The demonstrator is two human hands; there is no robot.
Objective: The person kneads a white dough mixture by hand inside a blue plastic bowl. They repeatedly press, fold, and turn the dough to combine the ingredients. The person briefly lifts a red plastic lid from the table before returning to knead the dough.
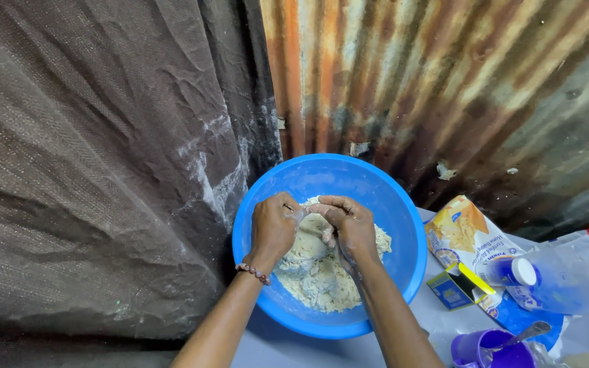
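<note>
- Dough (322, 272): pale, crumbly mass lying in the blue bowl (390, 197), filling its floor from centre toward 6 o'clock.
- Left hand (274, 228): curled narrow, pinching dough, at 9 o'clock of the mass; beaded bracelet (252, 273) at the wrist.
- Right hand (350, 228): curled, gripping dough, fingertips meeting the left hand.
- Bowl sits on a grey table (438, 320).
- At 3 o'clock of the bowl: flour bag (461, 235), small yellow-and-blue box (455, 286), white-capped bottle (512, 271).
- At 5 o'clock: purple cup (489, 349) with spoon (526, 334).
- Behind: rusty corrugated sheet (444, 82), dark cloth (90, 163).
</note>
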